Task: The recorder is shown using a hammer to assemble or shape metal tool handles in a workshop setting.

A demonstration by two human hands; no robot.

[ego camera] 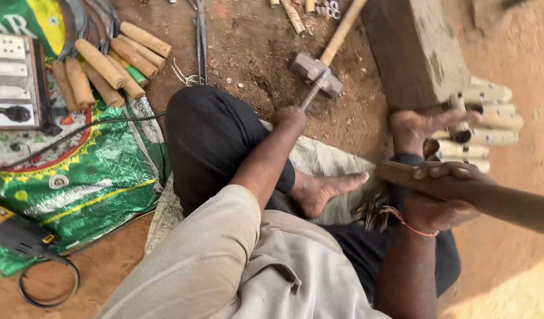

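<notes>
My left hand (289, 116) is closed around a thin metal rod (308, 96) whose far end meets the head of a hammer (317, 74) lying on the dirt; the hammer's wooden handle runs up and to the right. My right hand (442, 198), with a thread band at the wrist, grips a long brown wooden stick (508, 204) that reaches to the right edge. I sit on the ground with one bare foot (334, 188) on a pale cloth. The other foot (422, 125) presses on pale wooden pieces (490, 112).
A large wooden block (413, 50) stands at the top right, touching the pale pieces. Several round wooden handles (106, 62) are piled at the top left beside a power strip (12, 77). A green sack (83, 177) and a yellow power tool (12, 231) lie on the left.
</notes>
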